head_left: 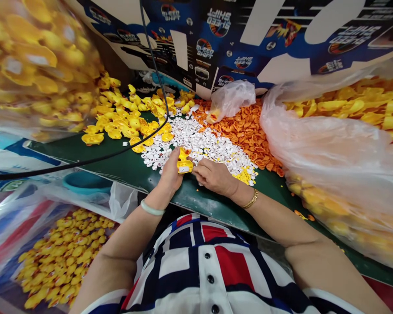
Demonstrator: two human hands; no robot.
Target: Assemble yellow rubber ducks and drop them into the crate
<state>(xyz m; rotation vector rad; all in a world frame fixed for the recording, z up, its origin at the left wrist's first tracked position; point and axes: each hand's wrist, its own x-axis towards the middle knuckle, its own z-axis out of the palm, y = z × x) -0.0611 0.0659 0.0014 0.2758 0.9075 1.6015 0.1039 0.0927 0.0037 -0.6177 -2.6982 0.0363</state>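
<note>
My left hand (172,171) grips a hollow yellow toy duck half (184,162) with a white patch inside, held above the table's front edge. Close at its right side is my right hand (213,175), fingers pinched together; whatever is between them is hidden. Behind both hands spreads a pile of small white pieces with dark dots (199,135). Orange beak-like pieces (249,131) lie heaped beyond it to the right, and yellow duck shells (124,117) are scattered to the left. Small yellow bits (247,174) sit at the white pile's right end.
Clear bags of yellow parts stand left (46,65) and right (330,152) on the green table (209,205). A black cable (118,152) hangs across the left side. Below left, a lined container holds many small ducks (69,253), near a teal bowl (85,181). Printed cardboard (196,43) stands behind.
</note>
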